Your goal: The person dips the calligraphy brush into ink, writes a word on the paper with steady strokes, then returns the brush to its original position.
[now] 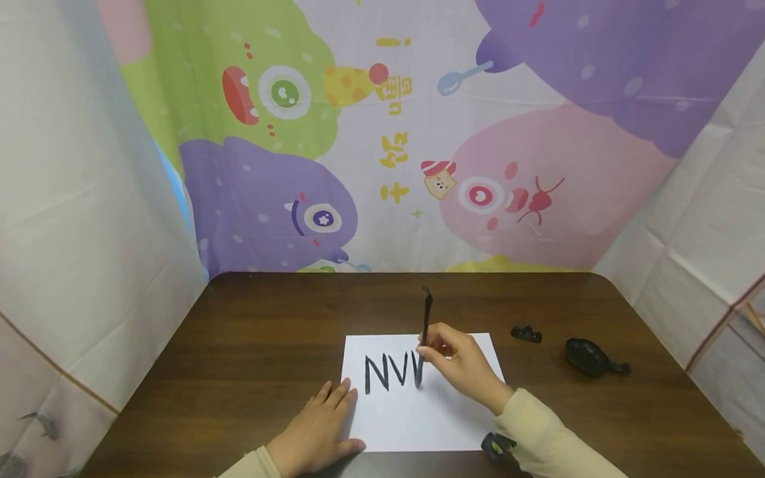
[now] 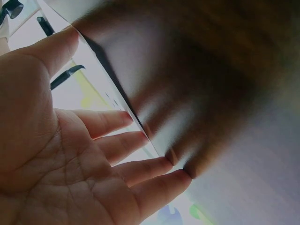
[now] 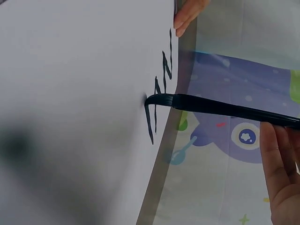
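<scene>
My right hand [image 1: 463, 362] pinches a black writing brush [image 1: 427, 317] held nearly upright over white paper [image 1: 418, 425]. In the right wrist view the bristles [image 3: 159, 99] bend against the paper at the end of a black stroke. Black strokes [image 1: 377, 374] reading like N and V stand on the upper part of the sheet, with more strokes partly behind the brush. My left hand [image 1: 317, 425] rests palm down at the sheet's left edge, fingers spread and fairly straight. In the left wrist view its fingertips [image 2: 180, 174] touch down along the paper's edge.
A small black peaked brush rest [image 1: 526, 333] stands right of the paper on the brown table [image 1: 257, 345]. Farther right lies a dark gourd-shaped dish [image 1: 588, 357]. Behind the table hangs a cartoon-printed curtain [image 1: 406, 245].
</scene>
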The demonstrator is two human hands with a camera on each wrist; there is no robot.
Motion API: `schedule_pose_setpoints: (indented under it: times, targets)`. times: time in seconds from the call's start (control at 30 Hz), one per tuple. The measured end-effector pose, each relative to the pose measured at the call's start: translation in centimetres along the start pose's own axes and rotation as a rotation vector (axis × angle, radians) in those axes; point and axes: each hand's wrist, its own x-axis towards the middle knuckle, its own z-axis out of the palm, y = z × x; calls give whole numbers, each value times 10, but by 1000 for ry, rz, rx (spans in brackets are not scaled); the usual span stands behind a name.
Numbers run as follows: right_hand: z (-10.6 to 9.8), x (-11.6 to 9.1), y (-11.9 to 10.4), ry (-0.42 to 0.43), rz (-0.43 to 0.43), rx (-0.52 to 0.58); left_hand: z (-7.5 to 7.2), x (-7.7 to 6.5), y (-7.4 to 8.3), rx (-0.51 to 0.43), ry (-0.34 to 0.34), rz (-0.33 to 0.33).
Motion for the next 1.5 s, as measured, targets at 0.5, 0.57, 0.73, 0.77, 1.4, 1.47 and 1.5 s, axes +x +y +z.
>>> schedule_pose_setpoints:
  times: [0.5, 0.57, 0.73, 0.77, 1.4, 1.47, 1.5]
  targets:
    - [1, -1, -6, 11, 10, -34, 0, 0, 0, -2, -11, -5]
    - [1, -1, -6, 12, 4, -34, 1, 1, 0, 2, -12, -8]
    - [-1, -1, -4, 7, -2, -16, 1, 1, 0, 6, -11, -10]
    - [-2, -1, -3, 9, 0, -13, 1, 1, 0, 5, -13, -10]
    - [-36, 23, -22, 157, -36, -10, -3, -1, 3, -10, -17, -9]
    - [-36, 23, -21, 163, -20, 3, -3, -1, 2, -10, -16, -7]
    - [-36, 23, -20, 165, -13, 13, -3, -1, 2, -9, -15, -5]
